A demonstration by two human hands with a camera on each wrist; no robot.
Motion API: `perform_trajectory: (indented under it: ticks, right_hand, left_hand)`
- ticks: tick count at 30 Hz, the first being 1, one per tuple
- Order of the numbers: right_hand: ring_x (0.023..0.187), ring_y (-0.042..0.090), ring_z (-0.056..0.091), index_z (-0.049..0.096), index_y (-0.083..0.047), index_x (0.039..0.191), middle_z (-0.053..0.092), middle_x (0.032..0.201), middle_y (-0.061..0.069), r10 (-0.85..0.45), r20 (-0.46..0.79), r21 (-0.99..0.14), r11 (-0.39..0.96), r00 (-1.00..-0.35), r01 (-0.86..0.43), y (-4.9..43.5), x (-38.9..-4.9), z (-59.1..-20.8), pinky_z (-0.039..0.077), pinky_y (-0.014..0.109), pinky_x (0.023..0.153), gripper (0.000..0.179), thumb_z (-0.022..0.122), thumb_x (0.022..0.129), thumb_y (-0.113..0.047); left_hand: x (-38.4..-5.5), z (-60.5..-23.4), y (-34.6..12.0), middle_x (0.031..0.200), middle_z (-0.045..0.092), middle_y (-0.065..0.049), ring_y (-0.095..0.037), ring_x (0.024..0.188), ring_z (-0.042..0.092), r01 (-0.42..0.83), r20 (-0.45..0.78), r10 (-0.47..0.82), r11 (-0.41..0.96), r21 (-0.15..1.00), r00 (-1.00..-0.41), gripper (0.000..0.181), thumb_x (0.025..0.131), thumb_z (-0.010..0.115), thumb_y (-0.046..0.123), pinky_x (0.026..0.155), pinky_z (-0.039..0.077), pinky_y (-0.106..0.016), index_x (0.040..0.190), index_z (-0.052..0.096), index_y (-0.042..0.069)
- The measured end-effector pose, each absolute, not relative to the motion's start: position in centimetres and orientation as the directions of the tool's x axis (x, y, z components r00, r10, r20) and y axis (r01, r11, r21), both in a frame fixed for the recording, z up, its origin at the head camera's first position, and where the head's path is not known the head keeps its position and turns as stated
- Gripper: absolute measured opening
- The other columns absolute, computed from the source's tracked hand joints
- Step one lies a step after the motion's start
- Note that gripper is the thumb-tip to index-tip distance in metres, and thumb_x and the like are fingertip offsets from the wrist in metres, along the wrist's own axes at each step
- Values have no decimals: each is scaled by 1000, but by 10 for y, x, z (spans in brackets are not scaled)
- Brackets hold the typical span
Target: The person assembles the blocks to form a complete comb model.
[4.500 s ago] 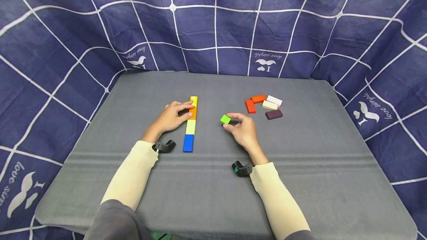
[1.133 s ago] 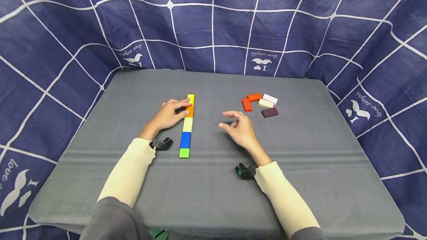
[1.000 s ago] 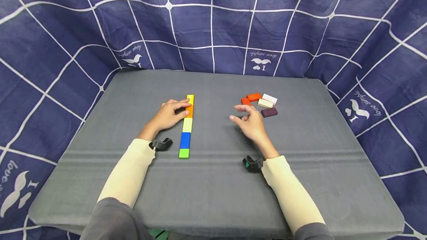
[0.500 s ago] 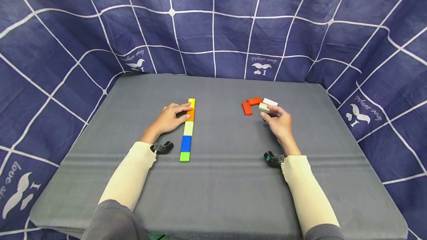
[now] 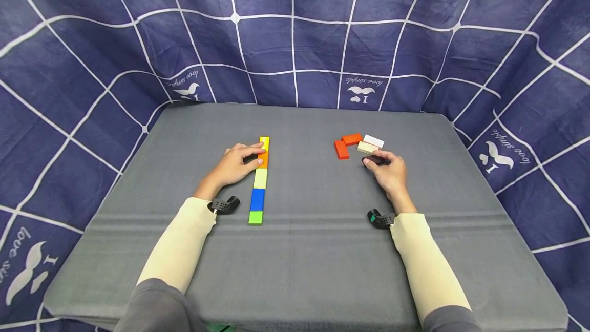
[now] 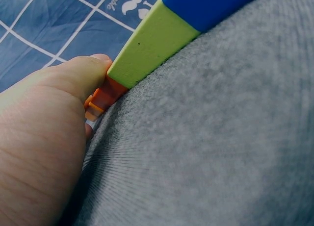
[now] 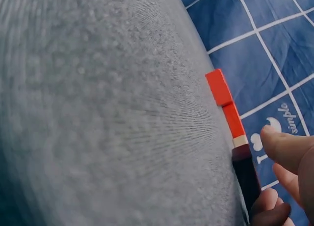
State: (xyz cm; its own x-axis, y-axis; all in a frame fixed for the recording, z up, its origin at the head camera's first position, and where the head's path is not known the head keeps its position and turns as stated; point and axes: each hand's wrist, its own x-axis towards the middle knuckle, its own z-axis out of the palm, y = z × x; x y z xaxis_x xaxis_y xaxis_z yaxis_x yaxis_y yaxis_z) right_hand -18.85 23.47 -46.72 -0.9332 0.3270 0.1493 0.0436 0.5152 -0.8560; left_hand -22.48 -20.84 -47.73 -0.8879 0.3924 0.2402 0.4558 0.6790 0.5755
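My right hand (image 5: 389, 170) sits w/ fingers curled round the dark purple block (image 5: 375, 160), thumb & fingertips pinching its ends; block lies flat on the grey table (image 5: 313, 260), right side, just in front of the loose pile. In the right wrist view the same dark block (image 7: 247, 177) shows as a dark bar w/ my fingertips (image 7: 287, 150) over it & curled under it. Pile behind it: cream block (image 5: 367, 147) just beyond the purple one, white block (image 5: 373, 141) next to the cream one on the far side, two red-orange blocks, one (image 5: 341, 149) lengthwise toward me & one (image 5: 352, 139) angled at its far end, the pair forming an L. My left hand (image 5: 235, 164) rests on the table beside the row of blocks (image 5: 259, 180), fingers lightly bent, fingertips touching the orange block (image 5: 264, 158) from the left; not gripping, just pressed vs. its side. Row runs away from me in one straight line: green (image 5: 255, 218) nearest, then blue (image 5: 257, 199), pale yellow-green (image 5: 260, 178), orange, yellow (image 5: 265, 143) at the far end, each touching the next. Left wrist view shows the pale green block (image 6: 152, 42) & blue one (image 6: 206, 5) up close, my thumb (image 6: 78, 76) vs. the orange piece. Row & pile well apart. Blue checked cloth (image 5: 295, 50) hangs behind & round the table.
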Motion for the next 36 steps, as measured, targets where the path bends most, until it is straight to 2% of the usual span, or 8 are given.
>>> perform_trajectory:
  ticks: [3,8,24,36]
  right_hand:
    - [118,35,50,71,-3,120,61,124,24,336,154,-850,524,-929,49,233,-187,-468,35,43,104,44,84,81,-20]
    - [121,38,50,72,-1,119,61,121,27,346,174,-828,558,-922,53,230,-185,-468,35,46,106,46,85,79,-18]
    - [122,41,51,71,-5,122,61,123,26,347,129,-762,635,-929,131,227,-185,-465,34,48,106,49,85,79,-22]
    - [124,38,51,72,-4,121,65,123,24,346,203,-765,640,-916,72,221,-177,-464,34,48,108,46,84,79,-19]
  left_hand:
    - [-225,-478,-208,150,54,8,-22,122,53,454,237,392,680,576,-889,38,96,68,33,99,28,-44,133,67,26]
    - [-225,-478,-209,150,54,8,-22,124,53,450,234,390,684,573,-891,38,96,68,34,99,29,-45,134,66,27]
    - [-226,-479,-210,150,54,7,-22,124,53,450,235,388,689,568,-891,38,97,67,35,99,29,-45,134,66,27]
    - [-225,-477,-210,150,54,6,-22,124,53,453,238,390,685,570,-890,39,97,67,35,98,28,-44,134,66,25]
